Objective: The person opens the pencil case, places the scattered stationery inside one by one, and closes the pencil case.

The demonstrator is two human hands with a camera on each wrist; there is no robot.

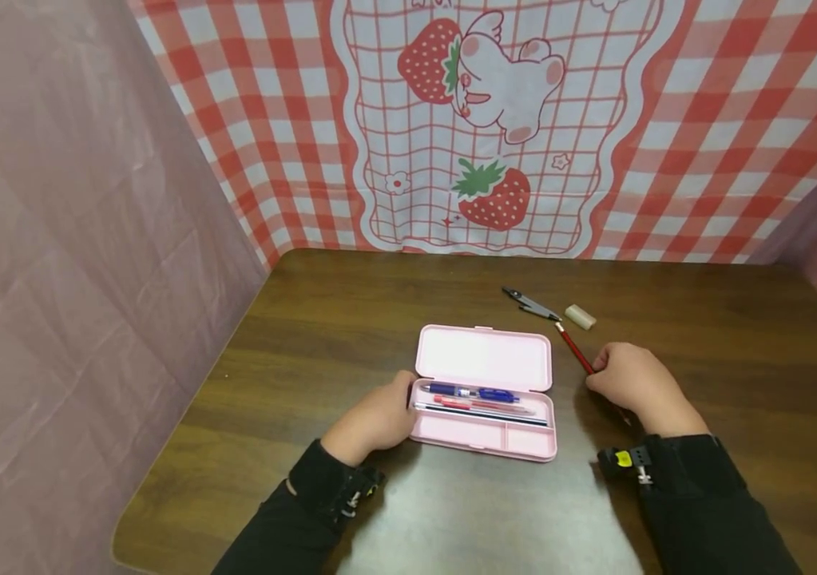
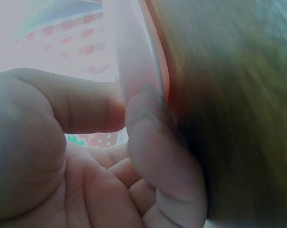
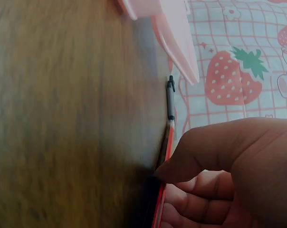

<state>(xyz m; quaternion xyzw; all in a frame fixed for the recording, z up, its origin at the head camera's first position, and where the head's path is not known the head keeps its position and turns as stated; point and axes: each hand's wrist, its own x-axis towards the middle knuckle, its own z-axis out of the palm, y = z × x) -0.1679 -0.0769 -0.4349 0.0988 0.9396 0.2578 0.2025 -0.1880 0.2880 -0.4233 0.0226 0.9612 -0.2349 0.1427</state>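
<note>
A pink pencil case (image 1: pixel 451 432) lies on the table with its lid folded back. My left hand (image 1: pixel 379 414) grips the case's left end, thumb and finger on either side of the wall in the left wrist view. Inside the case are a blue pen (image 1: pixel 467 391), a red pen (image 1: pixel 454 402) with a clear barrel, and a thin dark-and-white stick (image 1: pixel 516 418). To the right of the case, my right hand (image 1: pixel 634 377) pinches a red pencil (image 1: pixel 574 348) low over the table. The pencil's white-tipped end points away from me; its other end is mostly hidden under the hand.
A grey drawing compass (image 1: pixel 536 307) lies just beyond the pencil's far end, with a whitish eraser (image 1: pixel 581 317) to its right. Behind the brown table (image 1: pixel 322 319) hangs a red-checked cloth (image 1: pixel 293 104); a pinkish curtain (image 1: pixel 92 239) hangs at the left.
</note>
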